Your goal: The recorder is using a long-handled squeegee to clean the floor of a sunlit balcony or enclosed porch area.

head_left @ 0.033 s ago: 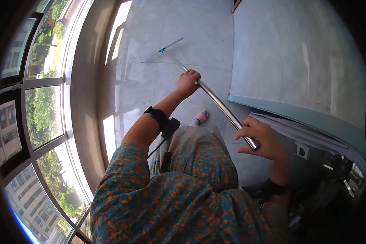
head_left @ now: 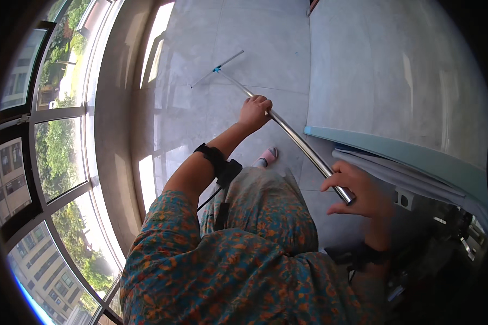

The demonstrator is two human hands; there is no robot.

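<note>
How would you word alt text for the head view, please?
Seen from above, a left hand grips a metal pole with a thin crossbar at its far end, against a grey floor; the open right hand is at the near end. Windows run along the left.

The T-shaped squeegee [head_left: 285,128] is slanting: silver pole [head_left: 309,154] rising, blue joint [head_left: 217,69] showing, thin crossbar [head_left: 231,59] resting on grey floor [head_left: 265,32].

Silver pole [head_left: 303,145], bright-blue joint [head_left: 217,69], pink slipper [head_left: 272,154], teal-and-orange patterned clothes [head_left: 228,271], grey floor [head_left: 271,32]
</note>
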